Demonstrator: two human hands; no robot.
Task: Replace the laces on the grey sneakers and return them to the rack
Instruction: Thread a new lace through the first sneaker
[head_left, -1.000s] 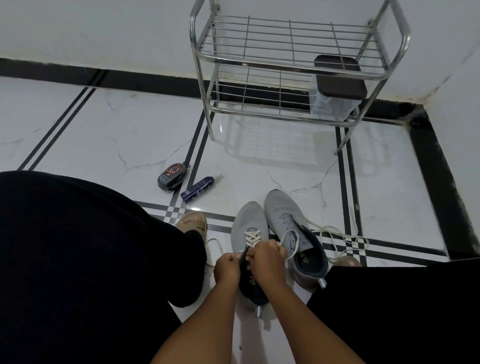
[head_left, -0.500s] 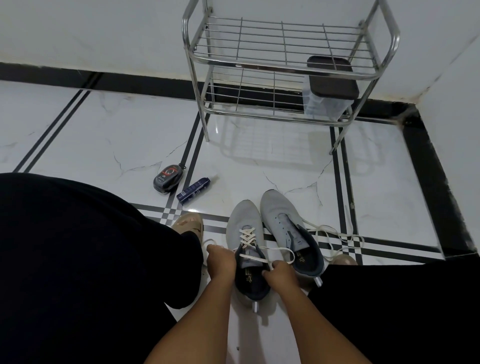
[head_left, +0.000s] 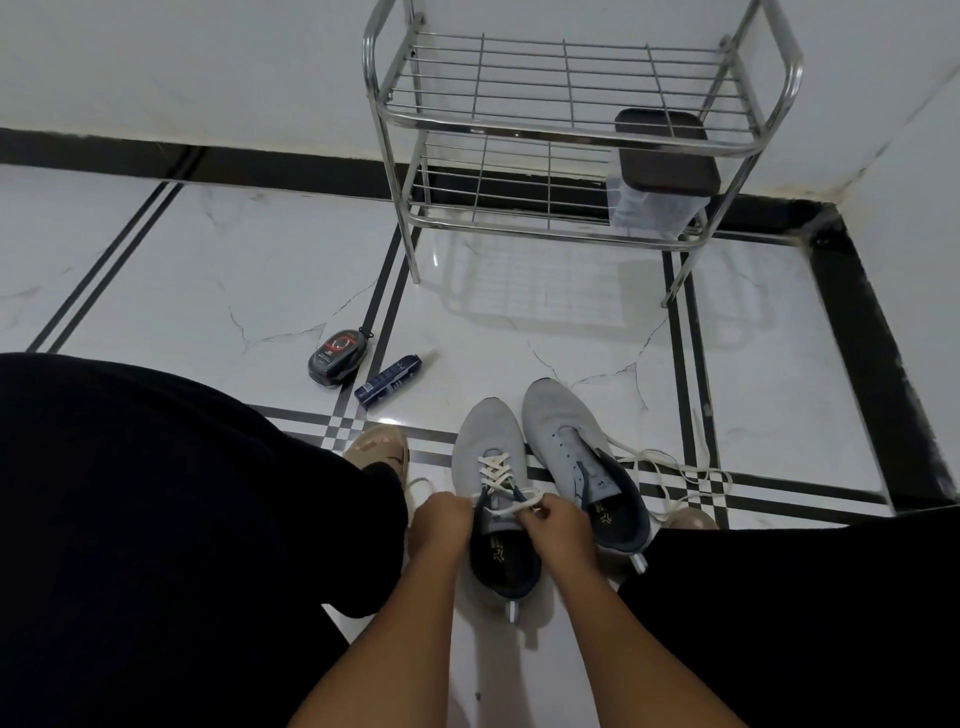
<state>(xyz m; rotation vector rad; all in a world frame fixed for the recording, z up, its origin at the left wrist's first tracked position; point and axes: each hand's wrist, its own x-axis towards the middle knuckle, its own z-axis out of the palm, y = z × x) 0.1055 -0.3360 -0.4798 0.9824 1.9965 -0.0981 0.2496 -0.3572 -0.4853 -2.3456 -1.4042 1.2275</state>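
Midway through lacing: your right hand (head_left: 558, 525) pinches the white lace (head_left: 511, 506) over the left grey sneaker (head_left: 493, 499) on the floor, your left hand (head_left: 444, 525) gripping its collar.

Pull unevenly and one end may slip its eyelet; the second sneaker (head_left: 571, 447) sits unlaced, its loose lace (head_left: 675, 475) underfoot.

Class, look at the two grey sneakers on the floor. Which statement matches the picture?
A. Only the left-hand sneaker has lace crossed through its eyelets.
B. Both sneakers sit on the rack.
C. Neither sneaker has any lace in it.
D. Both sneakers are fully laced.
A: the left sneaker carries white crossed lacing, while the right sneaker shows bare eyelets, with a loose lace lying on the floor beside it.
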